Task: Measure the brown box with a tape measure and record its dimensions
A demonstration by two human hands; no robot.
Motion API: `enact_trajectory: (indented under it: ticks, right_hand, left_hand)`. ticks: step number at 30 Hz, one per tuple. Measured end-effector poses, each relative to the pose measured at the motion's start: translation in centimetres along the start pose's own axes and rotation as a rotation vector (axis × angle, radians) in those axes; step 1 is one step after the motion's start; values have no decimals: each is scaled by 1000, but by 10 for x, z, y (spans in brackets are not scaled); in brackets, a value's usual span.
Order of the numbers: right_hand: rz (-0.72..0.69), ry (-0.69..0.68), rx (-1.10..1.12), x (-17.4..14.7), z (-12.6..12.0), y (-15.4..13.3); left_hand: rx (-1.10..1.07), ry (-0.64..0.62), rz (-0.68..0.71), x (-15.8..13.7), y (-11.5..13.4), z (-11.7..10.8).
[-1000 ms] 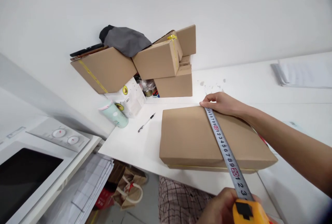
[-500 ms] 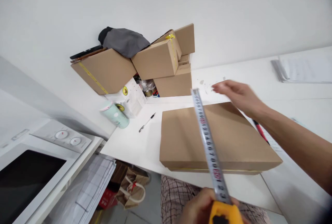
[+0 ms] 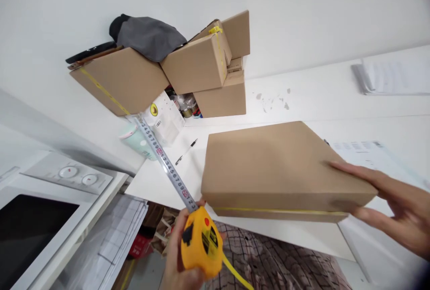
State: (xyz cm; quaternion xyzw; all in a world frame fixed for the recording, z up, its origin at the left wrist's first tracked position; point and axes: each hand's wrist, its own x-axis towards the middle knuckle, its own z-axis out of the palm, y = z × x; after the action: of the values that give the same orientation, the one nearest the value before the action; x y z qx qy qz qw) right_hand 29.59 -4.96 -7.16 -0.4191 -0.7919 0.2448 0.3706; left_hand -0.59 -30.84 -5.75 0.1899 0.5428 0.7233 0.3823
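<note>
A flat brown cardboard box lies on the white table, a yellow strip along its near edge. My left hand grips a yellow tape measure at the box's near left corner. Its blade sticks out to the upper left, free in the air. My right hand rests with spread fingers on the box's near right corner, thumb below the edge.
Several cardboard boxes with a grey cloth are piled against the wall. A mint bottle, a white pack and a pen lie beside them. Papers lie at right, a white appliance at left.
My right hand let go of the blade's end and moved back to the box's near right corner. The tape swung off the box to the left with my left hand.
</note>
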Motion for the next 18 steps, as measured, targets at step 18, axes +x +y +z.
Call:
enact_trajectory:
  ticks: [18]
  right_hand:
    - [-417,-27,-220,139,18,-80]
  left_hand:
    - [186,-468,-126,32,37,75]
